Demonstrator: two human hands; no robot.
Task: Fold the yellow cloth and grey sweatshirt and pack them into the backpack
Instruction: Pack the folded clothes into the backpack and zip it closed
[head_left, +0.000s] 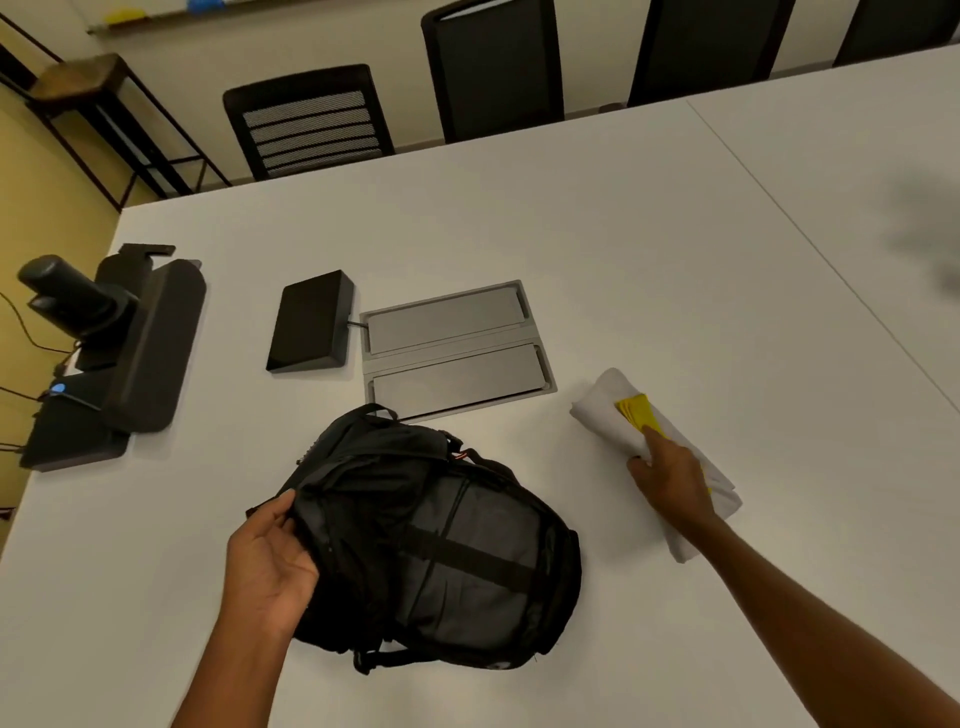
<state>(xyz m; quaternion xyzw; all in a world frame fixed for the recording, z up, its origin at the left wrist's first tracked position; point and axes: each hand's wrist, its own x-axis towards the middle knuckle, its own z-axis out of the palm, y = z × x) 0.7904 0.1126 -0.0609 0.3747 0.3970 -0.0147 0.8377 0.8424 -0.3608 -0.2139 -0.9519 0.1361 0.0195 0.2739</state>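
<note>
A black backpack (457, 551) lies unzipped on the white table (649, 249), its dark inside showing. My left hand (267, 558) grips its left flap and holds it apart. To the right lies the pale grey sweatshirt (605, 415), folded into a long bundle. The folded yellow cloth (636, 409) rests on top of it. My right hand (672, 475) lies on the bundle, fingers curled around its near edge and a fingertip touching the yellow cloth. The bundle still rests on the table.
A grey cable hatch (457, 345) is set into the table behind the backpack, with a small black box (311, 322) beside it. A black device with cables (119, 343) sits at the left edge. Black chairs (311, 122) stand along the far side.
</note>
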